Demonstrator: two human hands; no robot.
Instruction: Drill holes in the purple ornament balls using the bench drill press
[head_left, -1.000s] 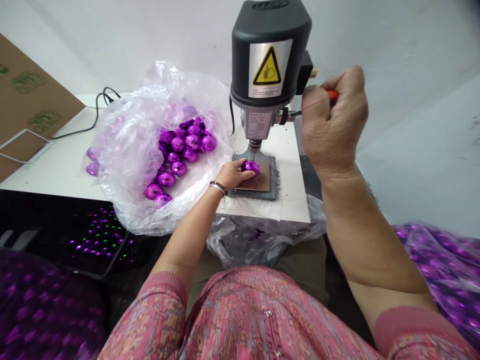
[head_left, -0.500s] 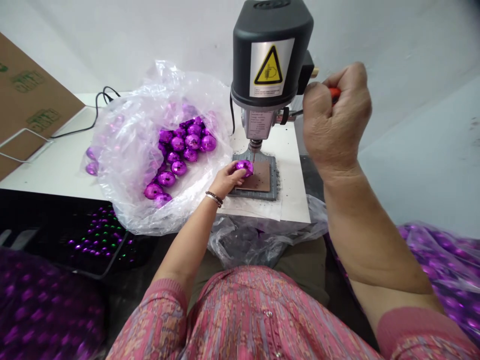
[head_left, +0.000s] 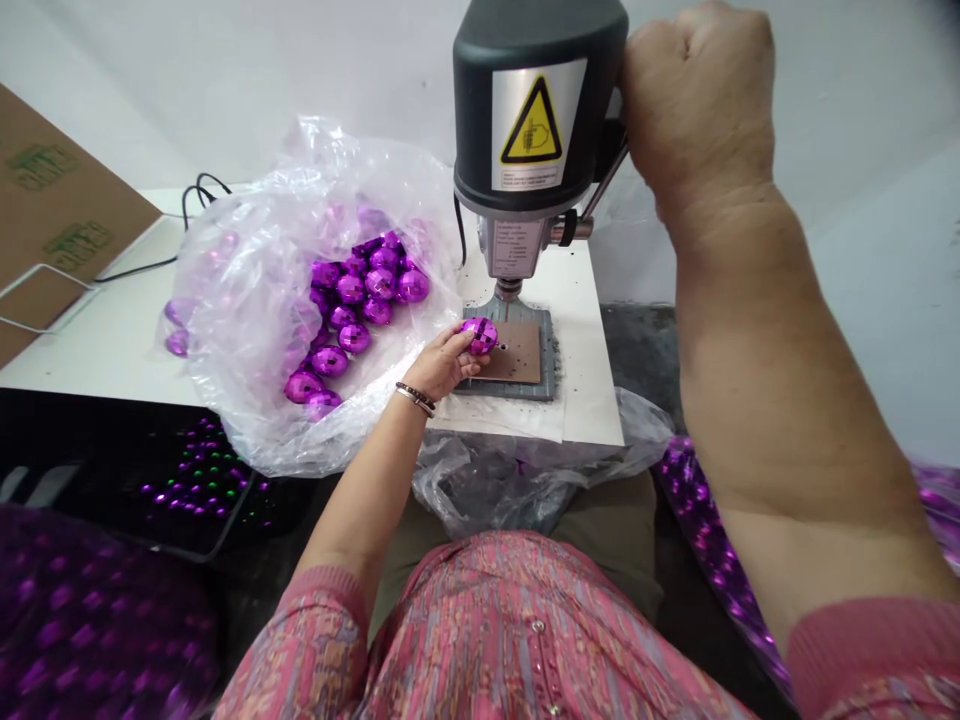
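Observation:
A shiny purple faceted ball (head_left: 480,336) is pinched in my left hand (head_left: 444,362), over the left side of a brown board (head_left: 517,352). That board lies on the grey metal base (head_left: 546,386) of a drill press (head_left: 540,130). A dark spot shows on the ball's right side. The drill's chuck (head_left: 508,287) hangs above the board, behind and to the right of the ball. My right hand (head_left: 701,95) is closed in a fist at the upper end of the drill press lever (head_left: 606,185); the grip inside it is hidden.
A clear plastic bag (head_left: 247,370) of purple balls (head_left: 350,290) lies open on the white table (head_left: 589,340). Cardboard (head_left: 60,210) and a black cable (head_left: 135,270) are at left. Dark crumbs surround the base. More purple balls (head_left: 97,610) sit below, left and right.
My right hand has risen with the lever, which now tilts upward. My left hand has drawn the ball slightly left and turned it, so a dark spot faces right.

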